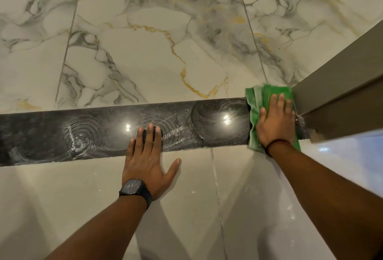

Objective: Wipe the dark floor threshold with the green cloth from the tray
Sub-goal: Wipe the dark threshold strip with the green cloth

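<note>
A dark polished threshold (99, 133) runs left to right across the floor, streaked with wet circular wipe marks. At its right end lies the folded green cloth (257, 102), pressed flat under my right hand (275, 122), right against the brown door frame. My left hand (148, 160) rests flat on the floor with fingers spread; its fingertips lie on the threshold's near edge and it holds nothing. A black watch sits on the left wrist, a thin dark band on the right. No tray is in view.
A brown door frame (342, 85) rises at the right, meeting the threshold's end. Marble-patterned tiles (145, 41) with grey and gold veins lie beyond the threshold. Plain pale tiles (62, 197) with small white specks lie on my side.
</note>
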Tool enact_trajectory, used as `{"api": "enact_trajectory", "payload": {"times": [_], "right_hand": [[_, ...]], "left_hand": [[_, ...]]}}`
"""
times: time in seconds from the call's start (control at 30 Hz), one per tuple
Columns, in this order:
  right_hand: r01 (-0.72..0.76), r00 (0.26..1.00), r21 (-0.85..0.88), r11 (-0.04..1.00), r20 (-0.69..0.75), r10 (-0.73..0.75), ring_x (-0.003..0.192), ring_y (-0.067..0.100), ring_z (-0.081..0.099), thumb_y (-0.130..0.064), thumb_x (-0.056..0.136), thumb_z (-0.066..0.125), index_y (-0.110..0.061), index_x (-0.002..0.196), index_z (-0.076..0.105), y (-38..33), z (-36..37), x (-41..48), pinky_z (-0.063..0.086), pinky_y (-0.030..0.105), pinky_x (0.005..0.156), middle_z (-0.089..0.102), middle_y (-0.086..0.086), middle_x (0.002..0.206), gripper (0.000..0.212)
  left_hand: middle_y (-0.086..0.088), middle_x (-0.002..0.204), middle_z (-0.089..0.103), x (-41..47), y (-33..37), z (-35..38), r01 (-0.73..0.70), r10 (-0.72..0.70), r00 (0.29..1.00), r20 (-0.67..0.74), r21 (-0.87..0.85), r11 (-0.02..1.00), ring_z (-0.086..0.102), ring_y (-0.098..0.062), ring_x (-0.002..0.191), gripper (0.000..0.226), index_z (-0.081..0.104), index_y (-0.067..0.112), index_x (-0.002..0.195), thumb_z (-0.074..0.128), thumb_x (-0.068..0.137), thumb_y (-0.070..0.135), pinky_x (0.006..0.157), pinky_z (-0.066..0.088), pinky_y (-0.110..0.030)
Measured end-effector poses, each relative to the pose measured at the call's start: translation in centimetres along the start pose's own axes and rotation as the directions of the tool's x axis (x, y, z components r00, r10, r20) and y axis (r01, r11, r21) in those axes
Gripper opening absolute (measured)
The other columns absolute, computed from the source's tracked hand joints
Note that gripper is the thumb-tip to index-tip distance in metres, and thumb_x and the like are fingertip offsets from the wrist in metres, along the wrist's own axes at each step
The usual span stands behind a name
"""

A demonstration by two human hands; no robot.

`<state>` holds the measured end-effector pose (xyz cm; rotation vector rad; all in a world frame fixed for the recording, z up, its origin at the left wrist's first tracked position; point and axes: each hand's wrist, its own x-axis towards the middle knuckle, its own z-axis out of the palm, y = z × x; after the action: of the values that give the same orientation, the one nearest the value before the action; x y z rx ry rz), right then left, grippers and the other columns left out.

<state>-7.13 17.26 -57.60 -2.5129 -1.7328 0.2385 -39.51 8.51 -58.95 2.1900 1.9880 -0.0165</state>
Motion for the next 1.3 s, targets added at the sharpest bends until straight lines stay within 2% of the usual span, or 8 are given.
{"api": "enact_trajectory", "payload": {"times": [0.17,0.3,0.53,0.63,0.8,0.97,1.13,1.3], "right_hand": [[0.222,0.973,-0.013,0.975,0.07,-0.221,0.144,0.031,0.005,-0.031,0.097,0.022,-0.011,0.148,0.009,-9.1,1.4,-2.1,0.006,0.048,0.116,0.01,0.013,0.158,0.056],[0.509,0.85,0.021,0.861,0.148,-0.506,0.144,0.026,-0.005,-0.035,0.097,0.014,-0.015,0.147,-0.003,-15.5,2.7,-7.6,-0.004,0.044,0.116,0.0,0.008,0.158,0.056],[0.696,0.691,0.05,0.716,0.224,-0.687,0.143,0.017,-0.007,-0.037,0.097,0.02,-0.019,0.148,0.006,-11.0,2.3,-12.0,-0.004,0.042,0.117,0.009,0.001,0.158,0.056],[0.631,0.755,0.026,0.775,0.205,-0.622,0.143,0.017,-0.004,-0.037,0.096,0.021,-0.021,0.148,0.011,-7.8,1.6,-11.4,0.001,0.04,0.116,0.015,0.001,0.157,0.055],[0.37,0.925,-0.011,0.929,0.096,-0.367,0.145,0.024,0.005,-0.035,0.097,0.023,-0.016,0.148,0.011,-8.5,1.7,-8.4,0.0,0.039,0.116,0.012,0.007,0.158,0.056],[0.273,0.959,0.037,0.961,0.067,-0.275,0.145,0.027,0.0,-0.032,0.097,0.02,-0.011,0.148,0.008,-16.0,3.1,-6.6,0.0,0.044,0.117,0.006,0.01,0.159,0.056],[0.507,0.85,0.053,0.86,0.133,-0.509,0.145,0.025,-0.005,-0.032,0.098,0.017,-0.013,0.148,0.0,-24.2,4.6,-10.1,-0.008,0.043,0.115,0.0,0.008,0.159,0.056],[0.731,0.652,0.069,0.679,0.223,-0.725,0.145,0.02,-0.005,-0.033,0.098,0.02,-0.016,0.148,0.002,-23.4,4.5,-14.1,-0.008,0.04,0.116,0.004,0.004,0.159,0.057]], "left_hand": [[-0.004,0.161,-0.001,-0.2,-0.1,-0.1,-0.007,0.007,1.0,0.004,-0.018,1.0,-0.009,-0.023,0.148,0.092,0.001,0.014,0.152,0.021,0.084,0.073,0.119,-0.004,-0.042],[-0.004,0.16,0.0,-0.6,-0.8,-0.1,0.044,-0.044,0.999,-0.011,-0.017,0.999,-0.007,-0.022,0.148,0.094,0.004,0.012,0.152,0.023,0.084,0.074,0.119,-0.003,-0.042],[-0.005,0.161,-0.001,-2.4,-5.9,0.1,0.174,-0.173,0.985,-0.015,0.011,0.985,-0.006,-0.025,0.148,0.092,-0.005,0.018,0.152,0.019,0.083,0.075,0.119,0.003,-0.05],[-0.006,0.162,-0.004,-3.4,-8.6,-0.4,0.254,-0.254,0.967,-0.021,0.015,0.967,-0.008,-0.024,0.148,0.09,-0.01,0.021,0.151,0.015,0.083,0.075,0.119,0.003,-0.052],[-0.007,0.161,-0.003,-3.5,-9.4,-0.6,0.302,-0.302,0.953,-0.037,0.01,0.953,-0.008,-0.024,0.148,0.089,-0.007,0.019,0.151,0.012,0.084,0.074,0.119,0.002,-0.052],[-0.009,0.162,0.0,-3.4,-9.2,-0.8,0.298,-0.299,0.954,-0.029,-0.024,0.954,-0.006,-0.027,0.148,0.091,-0.006,0.018,0.152,0.015,0.083,0.074,0.119,0.0,-0.049],[-0.006,0.161,-0.005,-3.8,-9.6,-0.8,0.351,-0.352,0.935,-0.034,-0.024,0.936,-0.008,-0.025,0.148,0.093,-0.008,0.016,0.151,0.015,0.082,0.074,0.119,-0.006,-0.047],[-0.007,0.162,-0.004,-4.8,-11.3,-0.9,0.489,-0.493,0.869,-0.039,-0.083,0.868,-0.008,-0.025,0.148,0.096,-0.01,0.018,0.151,0.016,0.08,0.076,0.118,-0.004,-0.048]]}}
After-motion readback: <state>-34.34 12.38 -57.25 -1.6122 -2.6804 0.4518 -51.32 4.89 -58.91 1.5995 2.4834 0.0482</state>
